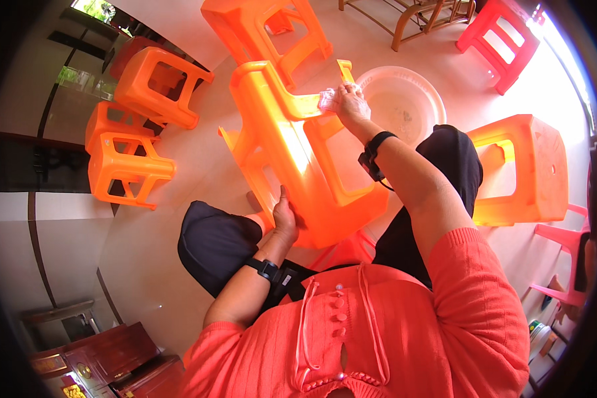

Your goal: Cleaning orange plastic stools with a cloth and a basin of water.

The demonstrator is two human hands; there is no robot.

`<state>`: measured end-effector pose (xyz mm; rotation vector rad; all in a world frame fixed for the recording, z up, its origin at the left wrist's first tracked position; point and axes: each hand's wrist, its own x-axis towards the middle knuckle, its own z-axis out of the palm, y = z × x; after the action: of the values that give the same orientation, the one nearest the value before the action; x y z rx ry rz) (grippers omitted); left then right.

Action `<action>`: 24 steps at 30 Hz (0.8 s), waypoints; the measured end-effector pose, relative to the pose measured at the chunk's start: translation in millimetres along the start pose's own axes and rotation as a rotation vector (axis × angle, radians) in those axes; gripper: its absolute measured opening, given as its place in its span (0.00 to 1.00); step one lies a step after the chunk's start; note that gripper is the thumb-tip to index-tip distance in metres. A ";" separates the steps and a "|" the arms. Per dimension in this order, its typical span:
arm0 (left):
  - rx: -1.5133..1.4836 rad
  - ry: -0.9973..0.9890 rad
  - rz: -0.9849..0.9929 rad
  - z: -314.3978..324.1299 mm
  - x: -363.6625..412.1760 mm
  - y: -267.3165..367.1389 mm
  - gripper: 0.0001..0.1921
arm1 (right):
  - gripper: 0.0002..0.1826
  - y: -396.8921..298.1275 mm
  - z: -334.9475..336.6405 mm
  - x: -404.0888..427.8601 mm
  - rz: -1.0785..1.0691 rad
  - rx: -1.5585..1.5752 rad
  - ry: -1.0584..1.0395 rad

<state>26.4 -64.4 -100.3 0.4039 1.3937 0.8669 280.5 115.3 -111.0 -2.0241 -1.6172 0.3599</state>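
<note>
An orange plastic stool [268, 134] lies tipped on its side in front of me, between my knees. My left hand [284, 216] grips its near part, thumb pointing up along the plastic; some of the fingers are hidden beneath it. At the far end, my right hand [353, 104] presses a pink and white cloth [327, 101] around a leg of the stool. The tip of that leg sticks out beyond the fingers. Just past my right hand stands a wide, pale round basin [435, 97] on the floor, with some specks at its bottom.
Another orange stool [244, 30] stands just beyond the held one. Several more orange stools [154, 89] are grouped at left. To my right are an orange stool [542, 169] and a pink chair [572, 239]. A red stool [500, 42] and a brown rack-like frame [408, 20] are farther off.
</note>
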 end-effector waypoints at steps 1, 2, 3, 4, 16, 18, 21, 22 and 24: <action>0.003 -0.005 -0.001 2.2 -0.2 -1.1 0.27 | 0.21 -0.5 -1.1 0.7 0.002 0.008 -0.019; 0.010 -0.035 0.032 4.8 -1.1 -2.8 0.27 | 0.21 -2.3 2.7 -1.8 -0.093 -0.065 0.035; 0.020 -0.078 0.062 14.4 0.2 -5.8 0.28 | 0.22 4.3 5.8 -3.9 -0.178 -0.148 0.094; 0.014 -0.053 0.067 5.7 0.7 -5.7 0.28 | 0.24 -25.2 6.7 -18.1 -0.217 0.076 0.073; -0.080 -0.015 0.054 13.5 -11.5 6.2 0.27 | 0.24 -39.0 14.0 -52.8 -0.140 0.110 0.245; -0.069 -0.058 0.032 8.2 -7.7 5.4 0.27 | 0.22 -20.7 17.4 -39.4 -0.054 0.062 0.262; -0.066 -0.103 0.034 14.9 -12.7 7.2 0.27 | 0.21 0.2 11.6 -16.6 0.123 0.126 0.197; -0.074 -0.112 0.056 19.6 -14.7 8.6 0.27 | 0.22 9.2 9.0 -9.8 0.185 0.151 0.153; -0.083 -0.074 0.074 9.9 -11.8 7.7 0.28 | 0.22 2.4 2.5 -4.5 0.218 0.209 0.062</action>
<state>34.3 -65.8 -85.0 0.4221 1.2771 0.9578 280.1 111.2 -114.9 -2.0322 -1.2681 0.5175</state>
